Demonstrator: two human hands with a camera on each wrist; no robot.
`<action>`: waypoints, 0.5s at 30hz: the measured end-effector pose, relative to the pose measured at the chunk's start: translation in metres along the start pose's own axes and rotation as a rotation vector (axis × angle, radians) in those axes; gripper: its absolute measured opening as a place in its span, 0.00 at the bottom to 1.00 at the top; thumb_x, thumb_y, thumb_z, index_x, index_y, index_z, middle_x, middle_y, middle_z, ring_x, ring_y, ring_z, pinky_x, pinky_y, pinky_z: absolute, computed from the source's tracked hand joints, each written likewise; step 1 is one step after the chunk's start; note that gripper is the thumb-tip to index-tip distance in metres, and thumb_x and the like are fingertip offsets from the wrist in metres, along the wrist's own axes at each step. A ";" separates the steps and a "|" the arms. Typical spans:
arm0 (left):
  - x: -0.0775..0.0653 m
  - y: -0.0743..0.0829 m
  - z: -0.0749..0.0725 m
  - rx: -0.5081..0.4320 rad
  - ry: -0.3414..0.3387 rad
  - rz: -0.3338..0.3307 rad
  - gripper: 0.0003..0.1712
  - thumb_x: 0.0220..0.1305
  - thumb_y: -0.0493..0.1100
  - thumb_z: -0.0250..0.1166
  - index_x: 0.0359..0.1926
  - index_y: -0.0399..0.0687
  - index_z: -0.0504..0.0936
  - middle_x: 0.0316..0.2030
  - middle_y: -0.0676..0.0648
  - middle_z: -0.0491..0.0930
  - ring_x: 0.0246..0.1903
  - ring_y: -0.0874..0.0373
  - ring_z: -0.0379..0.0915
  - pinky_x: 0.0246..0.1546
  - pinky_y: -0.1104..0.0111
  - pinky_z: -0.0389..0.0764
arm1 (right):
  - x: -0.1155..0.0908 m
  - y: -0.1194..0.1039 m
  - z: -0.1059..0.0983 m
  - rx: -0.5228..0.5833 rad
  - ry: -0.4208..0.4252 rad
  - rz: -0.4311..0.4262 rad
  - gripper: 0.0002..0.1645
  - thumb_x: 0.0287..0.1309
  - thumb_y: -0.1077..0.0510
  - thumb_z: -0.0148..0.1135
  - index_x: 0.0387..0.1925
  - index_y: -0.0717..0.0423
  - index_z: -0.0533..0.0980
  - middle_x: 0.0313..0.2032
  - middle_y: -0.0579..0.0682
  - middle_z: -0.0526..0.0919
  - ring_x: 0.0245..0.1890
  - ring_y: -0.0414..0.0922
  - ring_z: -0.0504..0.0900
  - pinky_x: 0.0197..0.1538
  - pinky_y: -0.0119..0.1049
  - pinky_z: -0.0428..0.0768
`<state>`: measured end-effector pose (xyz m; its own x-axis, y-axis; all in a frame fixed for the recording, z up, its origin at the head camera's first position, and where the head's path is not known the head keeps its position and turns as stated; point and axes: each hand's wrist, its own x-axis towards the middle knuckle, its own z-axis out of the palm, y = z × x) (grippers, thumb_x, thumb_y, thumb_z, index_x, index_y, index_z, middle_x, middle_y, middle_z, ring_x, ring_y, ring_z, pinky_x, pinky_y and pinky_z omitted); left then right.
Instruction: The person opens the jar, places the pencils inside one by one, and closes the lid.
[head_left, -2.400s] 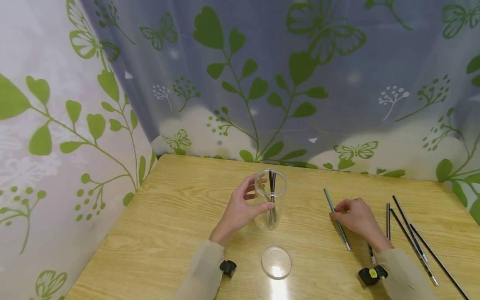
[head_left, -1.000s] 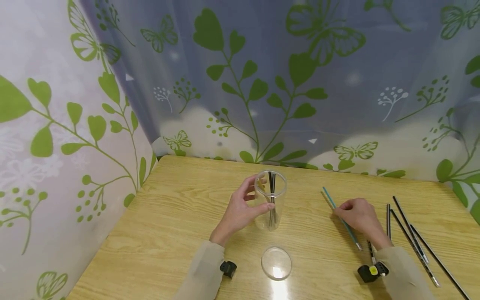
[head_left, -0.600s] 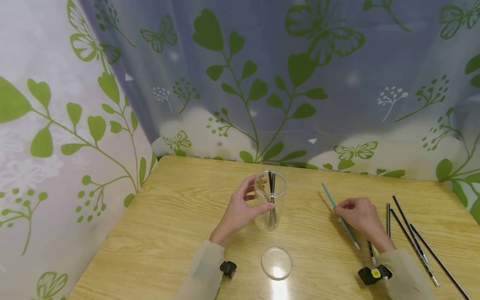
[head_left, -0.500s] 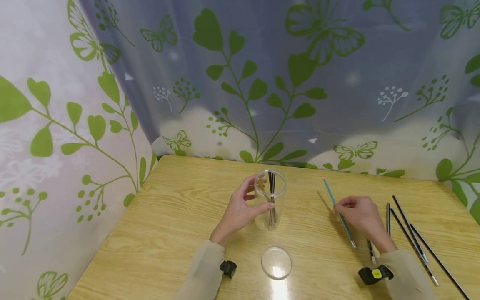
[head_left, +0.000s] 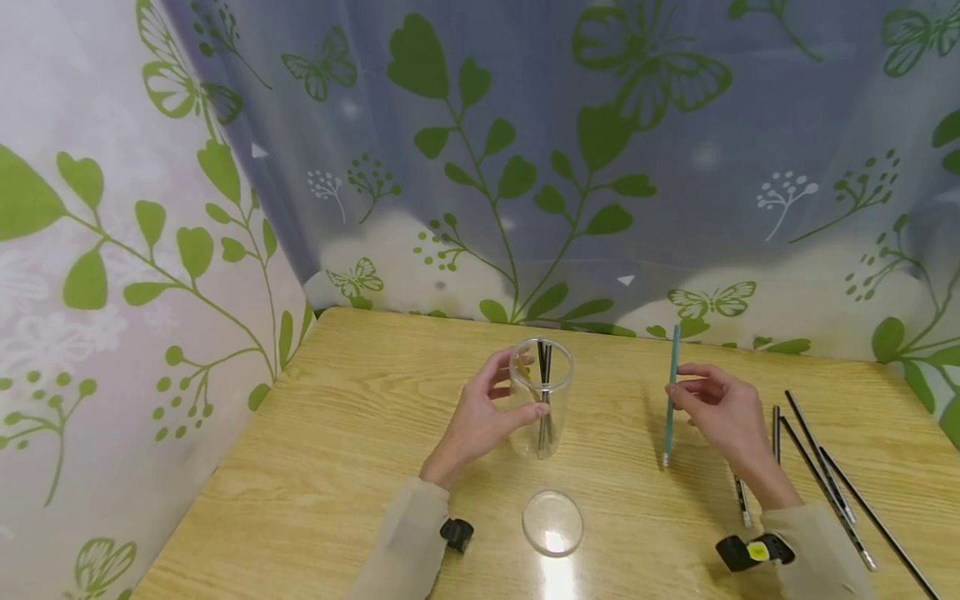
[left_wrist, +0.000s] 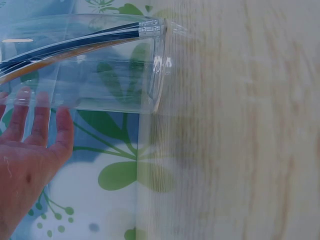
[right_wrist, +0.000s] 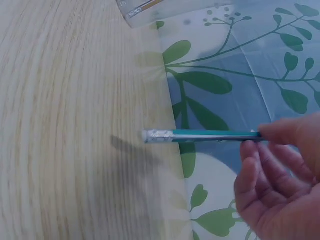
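Note:
A clear cylindrical jar [head_left: 525, 437] stands upright on the table, with a few pencils [head_left: 545, 367] leaning inside it, mostly dark and one orange-yellow. My left hand [head_left: 480, 417] holds the jar from its left side, thumb in front and fingers behind. In the left wrist view the pencils' silver ferrules [left_wrist: 149, 28] lie at the jar's base. My right hand [head_left: 720, 408] pinches a teal pencil [head_left: 671, 417] between thumb and fingertips, nearly upright, its eraser end down. The right wrist view shows the white eraser [right_wrist: 145, 136] over the table, its shadow beside it.
A round clear lid [head_left: 552, 523] lies in front of the jar. Several dark pencils [head_left: 817, 467] lie loosely crossed at the right, and another pencil [head_left: 742, 502] lies partly under the right wrist. A patterned curtain [head_left: 480, 208] rises behind the wooden table [head_left: 337, 467].
My right hand has picked the teal pencil up from the table and swung it from slanting to nearly upright. The left hand and the jar have stayed in place.

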<state>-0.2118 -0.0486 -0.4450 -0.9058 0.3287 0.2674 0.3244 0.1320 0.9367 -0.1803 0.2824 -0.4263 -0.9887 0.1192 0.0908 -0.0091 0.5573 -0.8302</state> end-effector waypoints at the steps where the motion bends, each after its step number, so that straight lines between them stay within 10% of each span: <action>1: 0.000 0.000 0.000 -0.001 0.000 0.001 0.43 0.56 0.46 0.77 0.71 0.66 0.69 0.66 0.48 0.76 0.64 0.51 0.72 0.64 0.50 0.74 | 0.000 -0.001 0.000 0.015 0.012 -0.018 0.27 0.70 0.48 0.64 0.62 0.59 0.75 0.41 0.41 0.89 0.34 0.30 0.85 0.34 0.35 0.86; 5: 0.003 -0.001 0.001 -0.003 0.002 0.007 0.44 0.56 0.45 0.78 0.71 0.66 0.69 0.66 0.48 0.76 0.64 0.50 0.72 0.63 0.50 0.75 | -0.002 -0.004 0.002 0.067 0.047 -0.080 0.25 0.69 0.50 0.65 0.60 0.60 0.75 0.35 0.22 0.83 0.34 0.29 0.84 0.34 0.33 0.86; 15: 0.002 0.000 0.001 0.006 0.005 -0.011 0.44 0.55 0.46 0.79 0.70 0.69 0.69 0.65 0.55 0.77 0.63 0.54 0.72 0.63 0.52 0.75 | -0.003 -0.016 0.004 0.169 0.186 -0.194 0.19 0.64 0.61 0.69 0.55 0.63 0.78 0.34 0.22 0.84 0.32 0.27 0.86 0.32 0.25 0.83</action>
<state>-0.2133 -0.0470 -0.4451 -0.9109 0.3220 0.2580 0.3156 0.1411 0.9383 -0.1775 0.2700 -0.4157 -0.9218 0.1808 0.3429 -0.2354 0.4417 -0.8658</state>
